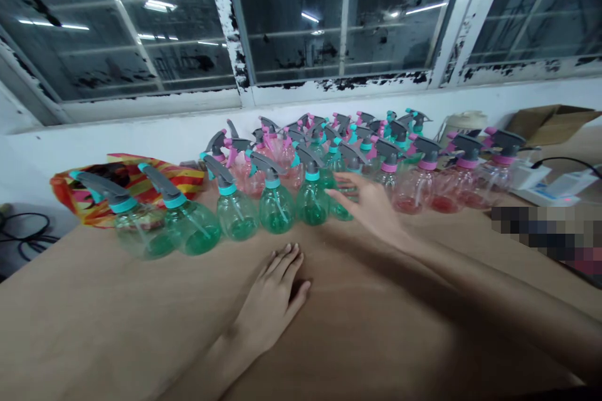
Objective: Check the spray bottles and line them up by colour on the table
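My left hand [274, 301] lies palm down on the brown table, fingers stretched out, holding nothing. My right hand [369, 203] reaches forward with its fingers apart in front of a green spray bottle [341, 210], hiding part of it; whether they touch I cannot tell. Just left of that hand stands another green spray bottle [312, 203] with a turquoise collar and grey trigger head. Further left, more green bottles [276, 210] continue the front row. Right of my right hand, pink spray bottles [443, 191] with pink collars stand upright, each with some liquid inside.
Several more pink and green spray bottles [282, 150] crowd behind the front row, against the white wall. A red-and-yellow bag [188, 180] lies at the left. An open cardboard box [548, 128], a white power strip [548, 197] and a black cable [571, 160] are at the right.
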`<state>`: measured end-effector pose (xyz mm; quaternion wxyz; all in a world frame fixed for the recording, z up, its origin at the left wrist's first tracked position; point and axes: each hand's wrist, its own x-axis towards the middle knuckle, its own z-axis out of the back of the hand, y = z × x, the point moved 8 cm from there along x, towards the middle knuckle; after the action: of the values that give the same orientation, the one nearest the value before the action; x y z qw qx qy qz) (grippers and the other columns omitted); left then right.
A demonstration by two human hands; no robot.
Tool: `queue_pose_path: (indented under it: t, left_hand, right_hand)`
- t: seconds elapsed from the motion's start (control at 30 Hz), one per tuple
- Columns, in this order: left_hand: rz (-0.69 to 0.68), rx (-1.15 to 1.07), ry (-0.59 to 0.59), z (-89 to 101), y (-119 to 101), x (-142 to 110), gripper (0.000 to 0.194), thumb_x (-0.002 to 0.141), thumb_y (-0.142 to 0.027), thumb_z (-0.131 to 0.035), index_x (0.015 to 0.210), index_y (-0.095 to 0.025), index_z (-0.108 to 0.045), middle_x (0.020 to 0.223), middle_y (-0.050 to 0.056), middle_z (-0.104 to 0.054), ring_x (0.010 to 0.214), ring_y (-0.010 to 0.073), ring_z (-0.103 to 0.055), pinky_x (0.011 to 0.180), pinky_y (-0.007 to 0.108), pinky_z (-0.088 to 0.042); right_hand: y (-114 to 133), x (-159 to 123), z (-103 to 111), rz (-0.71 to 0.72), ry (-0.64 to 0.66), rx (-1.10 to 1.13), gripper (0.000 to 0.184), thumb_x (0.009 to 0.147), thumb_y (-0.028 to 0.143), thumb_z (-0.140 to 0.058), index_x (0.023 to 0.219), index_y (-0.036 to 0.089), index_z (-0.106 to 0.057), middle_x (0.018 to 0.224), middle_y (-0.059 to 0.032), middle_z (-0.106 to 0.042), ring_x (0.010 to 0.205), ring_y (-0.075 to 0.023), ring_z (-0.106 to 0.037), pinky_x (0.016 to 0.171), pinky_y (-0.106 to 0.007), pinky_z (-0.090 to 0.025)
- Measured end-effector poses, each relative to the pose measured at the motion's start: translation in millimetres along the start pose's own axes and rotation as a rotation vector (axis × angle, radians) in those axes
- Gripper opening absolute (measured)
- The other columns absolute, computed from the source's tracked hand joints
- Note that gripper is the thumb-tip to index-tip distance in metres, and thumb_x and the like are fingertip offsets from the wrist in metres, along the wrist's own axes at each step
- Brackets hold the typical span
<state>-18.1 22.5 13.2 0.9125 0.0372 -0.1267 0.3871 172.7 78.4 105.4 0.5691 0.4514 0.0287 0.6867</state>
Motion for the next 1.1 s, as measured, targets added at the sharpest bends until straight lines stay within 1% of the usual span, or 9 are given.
queue_pose_path:
  t: [0.1,0.2,0.33,0.43,0.6,0.83,0.93,1.0,1.1]
  left_hand:
    - [0.008,-0.024,-0.024,0.6,2.0,-0.8,0.044,0.097,-0.036,-0.04,0.135,-0.014,-0.048,0.143,0.011,-0.045,0.133,0.0256,-0.04,0.109,0.046,-0.033]
    - [0.014,-0.039,-0.045,0.9,3.5,-1.5,0.044,0.096,-0.036,-0.042,0.135,-0.016,-0.047,0.142,0.01,-0.047,0.131,0.0259,-0.042,0.109,0.046,-0.033]
    - [0.036,-0.04,-0.045,1.0,5.2,-1.4,0.044,0.097,-0.036,-0.042,0.135,-0.016,-0.046,0.142,0.01,-0.047,0.131,0.0252,-0.042,0.11,0.045,-0.031]
    - [0.049,-0.055,-0.028,0.4,6.2,-1.5,0.042,0.097,-0.037,-0.043,0.134,-0.017,-0.048,0.142,0.01,-0.047,0.131,0.0251,-0.042,0.11,0.045,-0.031]
    - [0.085,-0.133,-0.019,2.1,8.7,-1.6,0.039,0.097,-0.035,-0.043,0.133,-0.02,-0.046,0.141,0.007,-0.048,0.132,0.0235,-0.041,0.11,0.045,-0.032]
    - [0.183,-0.356,-0.024,3.3,-2.9,15.0,0.038,0.096,-0.032,-0.044,0.134,-0.026,-0.042,0.138,0.005,-0.05,0.127,0.0232,-0.047,0.105,0.043,-0.039]
    - [0.224,-0.453,-0.031,-6.6,-12.8,28.8,0.055,0.092,-0.034,-0.052,0.141,-0.025,-0.03,0.144,0.009,-0.042,0.132,0.0268,-0.04,0.106,0.047,-0.036]
    - [0.231,-0.529,-0.028,-14.4,-21.7,39.1,0.07,0.088,-0.037,-0.057,0.145,-0.023,-0.019,0.149,0.012,-0.033,0.137,0.03,-0.031,0.107,0.051,-0.033]
    - [0.187,-0.665,-0.042,-18.8,-40.2,53.8,0.085,0.082,-0.04,-0.065,0.147,-0.022,-0.012,0.151,0.015,-0.027,0.139,0.0334,-0.024,0.107,0.055,-0.03]
  right_hand:
    - [-16.4,-10.6,27.3,-0.042,-0.032,-0.038,0.028,0.088,0.041,-0.055,0.103,0.019,-0.065,0.093,-0.0073,-0.074,0.072,-0.0204,-0.07,0.065,-0.032,-0.054]
    - [-36.7,-9.6,40.3,-0.102,-0.056,-0.123,0.035,0.086,0.047,-0.055,0.103,0.017,-0.064,0.094,-0.0099,-0.074,0.072,-0.0241,-0.07,0.067,-0.036,-0.052]
    - [-54.1,-0.1,27.9,-0.168,-0.012,-0.244,0.057,0.082,0.059,-0.055,0.116,0.014,-0.06,0.098,-0.0149,-0.073,0.085,-0.0336,-0.069,0.071,-0.042,-0.051]
    - [-58.3,4.5,11.3,-0.206,0.034,-0.309,0.072,0.079,0.066,-0.053,0.126,0.011,-0.053,0.088,-0.0162,-0.073,0.082,-0.0363,-0.069,0.066,-0.043,-0.051]
    - [-57.7,4.7,1.4,-0.221,0.071,-0.376,0.072,0.08,0.069,-0.046,0.123,0.012,-0.054,0.094,-0.019,-0.071,0.08,-0.037,-0.069,0.062,-0.043,-0.05]
    - [-44.5,-21.5,16.4,-0.172,0.134,-0.419,0.074,0.08,0.072,-0.042,0.121,0.011,-0.053,0.081,-0.0156,-0.072,0.071,-0.0361,-0.07,0.056,-0.043,-0.051]
    - [-31.2,-42.0,26.2,-0.097,0.16,-0.431,0.074,0.081,0.073,-0.04,0.118,0.01,-0.054,0.076,-0.0144,-0.072,0.07,-0.0352,-0.07,0.055,-0.041,-0.05]
    - [-24.3,-57.1,31.9,-0.055,0.195,-0.447,0.076,0.08,0.075,-0.038,0.112,0.01,-0.056,0.068,-0.0125,-0.071,0.062,-0.034,-0.07,0.051,-0.039,-0.048]
    - [-18.1,-77.1,43.1,-0.006,0.222,-0.452,0.073,0.079,0.077,-0.037,0.102,0.012,-0.061,0.061,-0.01,-0.07,0.055,-0.0327,-0.069,0.046,-0.038,-0.047]
